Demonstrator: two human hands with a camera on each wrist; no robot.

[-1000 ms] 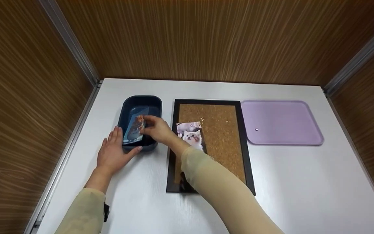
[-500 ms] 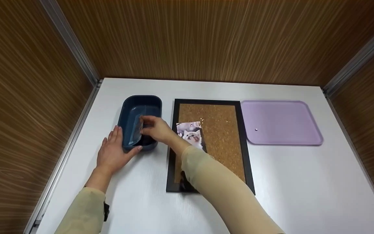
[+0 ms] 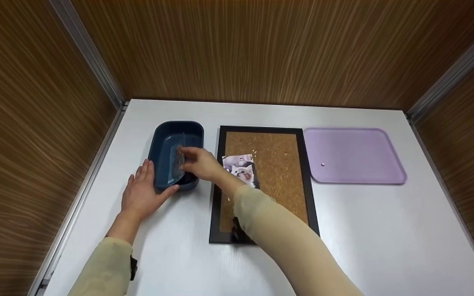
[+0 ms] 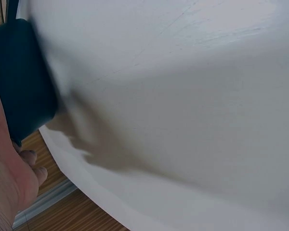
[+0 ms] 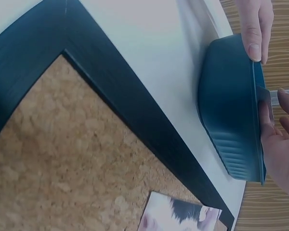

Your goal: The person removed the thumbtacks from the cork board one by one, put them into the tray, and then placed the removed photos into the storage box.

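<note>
A dark blue container (image 3: 166, 164) stands at the left of the table. My left hand (image 3: 140, 195) rests against its near left corner, fingers straight along the side and thumb at the front edge. Inside it my right hand (image 3: 200, 163) pinches a photo (image 3: 178, 162) by its right edge between thumb and fingers. The photo is tilted steeply, so its picture hardly shows from above. In the right wrist view, the edge of that photo (image 5: 264, 95) stands just past the container's rim, at my right fingers. The container's floor is partly hidden by the right hand.
A black-framed cork board (image 3: 278, 176) lies mid-table beneath my right forearm. A kitten photo (image 3: 241, 174) lies on its left part, with a small pin at its top. To the right is a lilac tray (image 3: 356, 156) with one small shiny pin (image 3: 322, 164). Wooden panels enclose the table.
The photo in my right hand has tipped from showing its orange-and-blue picture to nearly edge-on inside the container. The left hand stays at the corner.
</note>
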